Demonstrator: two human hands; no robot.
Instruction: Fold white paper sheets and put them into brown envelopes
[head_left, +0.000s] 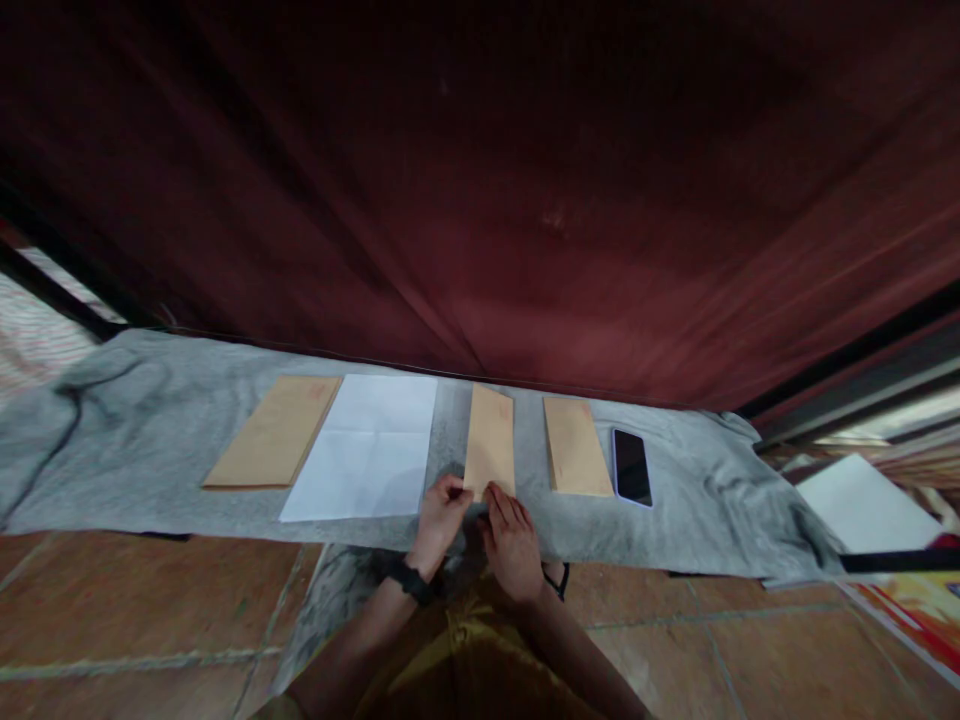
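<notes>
In front of me a brown paper envelope [490, 435] with faint red print lies lengthwise on a grey cloth. My left hand [442, 515], with a dark watch on the wrist, pinches its near left corner between thumb and fingers. The fingers of my right hand [513, 540] lie stretched over the near right end, pressing on the paper. Left of the envelope is a stack of white paper sheets [367, 450] with fold creases. Beyond that sits a pile of brown envelopes [274, 432]. One or more further envelopes [579, 447] lie to the right.
A phone [632, 468] with a dark screen lies right of the envelopes. The grey cloth [135, 440] covers a long narrow surface, with a dark red curtain [480, 250] hanging behind it. Tiled floor [150, 600] shows below; a white sheet-like object [868, 505] is at far right.
</notes>
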